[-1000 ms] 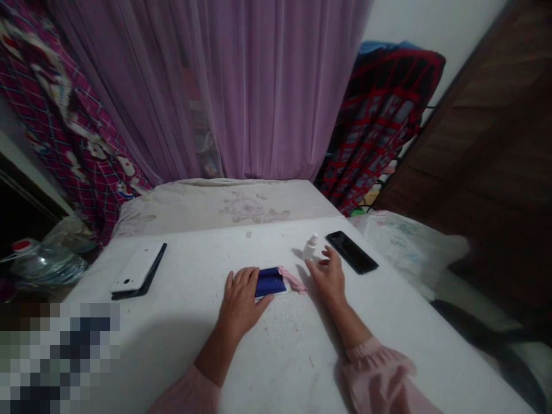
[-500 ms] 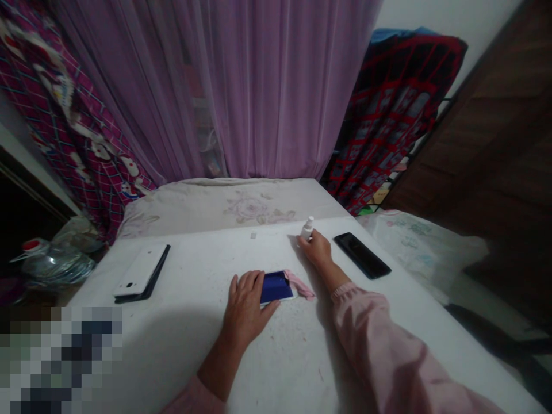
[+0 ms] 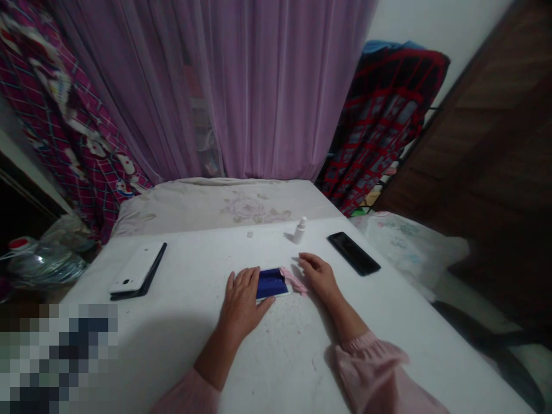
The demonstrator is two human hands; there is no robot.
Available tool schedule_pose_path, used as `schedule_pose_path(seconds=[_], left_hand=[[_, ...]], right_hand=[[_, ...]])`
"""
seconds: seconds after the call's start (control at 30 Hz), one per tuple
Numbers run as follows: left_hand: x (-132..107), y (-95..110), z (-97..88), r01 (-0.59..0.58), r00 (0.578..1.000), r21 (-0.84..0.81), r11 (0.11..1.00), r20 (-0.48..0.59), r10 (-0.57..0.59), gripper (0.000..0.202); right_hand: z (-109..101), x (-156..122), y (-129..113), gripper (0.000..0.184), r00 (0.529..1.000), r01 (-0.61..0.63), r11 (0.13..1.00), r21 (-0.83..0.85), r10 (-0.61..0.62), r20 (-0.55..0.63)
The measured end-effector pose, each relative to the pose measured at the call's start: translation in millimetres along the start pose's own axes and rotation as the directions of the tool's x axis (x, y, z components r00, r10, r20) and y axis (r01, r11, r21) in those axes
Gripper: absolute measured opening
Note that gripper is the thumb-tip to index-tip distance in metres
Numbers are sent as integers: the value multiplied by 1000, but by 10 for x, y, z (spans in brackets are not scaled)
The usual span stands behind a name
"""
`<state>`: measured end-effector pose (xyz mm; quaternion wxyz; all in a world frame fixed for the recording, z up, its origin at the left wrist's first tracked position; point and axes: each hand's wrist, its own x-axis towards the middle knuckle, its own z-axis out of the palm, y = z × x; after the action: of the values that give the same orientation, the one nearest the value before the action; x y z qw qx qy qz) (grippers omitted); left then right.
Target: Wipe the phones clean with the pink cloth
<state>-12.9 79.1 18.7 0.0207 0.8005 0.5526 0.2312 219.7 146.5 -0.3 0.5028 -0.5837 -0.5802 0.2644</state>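
My left hand [image 3: 242, 299] grips the left end of a phone [image 3: 272, 283] lying on the white table, thumb along its near edge and fingers over its far side. The phone's screen side looks dark blue. Over its right end lies a crumpled pink cloth [image 3: 294, 280]. My right hand [image 3: 318, 275] is off to the right of the cloth, fingers loosely bent and apart, holding nothing. A small white spray bottle [image 3: 299, 232] stands upright just beyond it, not touched. Right of the bottle lies a black phone [image 3: 353, 253].
At the left of the table [image 3: 181, 356] a white phone [image 3: 134, 269] rests on a dark one. A tiny pale square [image 3: 250, 234] lies near the back. Purple curtains [image 3: 271, 92] hang behind, and a large clear bottle [image 3: 45, 264] stands beyond the left edge.
My right hand has let go of the spray bottle, which now stands on the table, and has drawn back toward me. My left hand stays on the phone.
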Motion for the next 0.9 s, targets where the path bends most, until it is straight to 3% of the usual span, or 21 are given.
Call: schedule_pose_path(seconds=[0.07,0.17,0.33,0.6,0.9], left_hand=[[-1,-12,13,1,1000,12,1000,-4,-1,59],[-4,-25,21,-4,1000,16,1000,-10,4,57],[-14,-35,25,-15,1000,15,1000,5,15,57],[-18,-62,71,5,1000,9,1000,-20,-5,61],[-19,-76,107,9,999,-2,1000,-31,-9,58]], right_hand=[[10,-176,-82,38,992,109,994,15,-110,66],[40,-283,-232,35,960,251,961,-116,-231,159],[57,-298,-391,29,891,413,850,-328,-303,337],[-37,-576,-485,27,860,493,763,-419,-355,366],[253,-246,-406,24,911,409,742,-532,-298,285]])
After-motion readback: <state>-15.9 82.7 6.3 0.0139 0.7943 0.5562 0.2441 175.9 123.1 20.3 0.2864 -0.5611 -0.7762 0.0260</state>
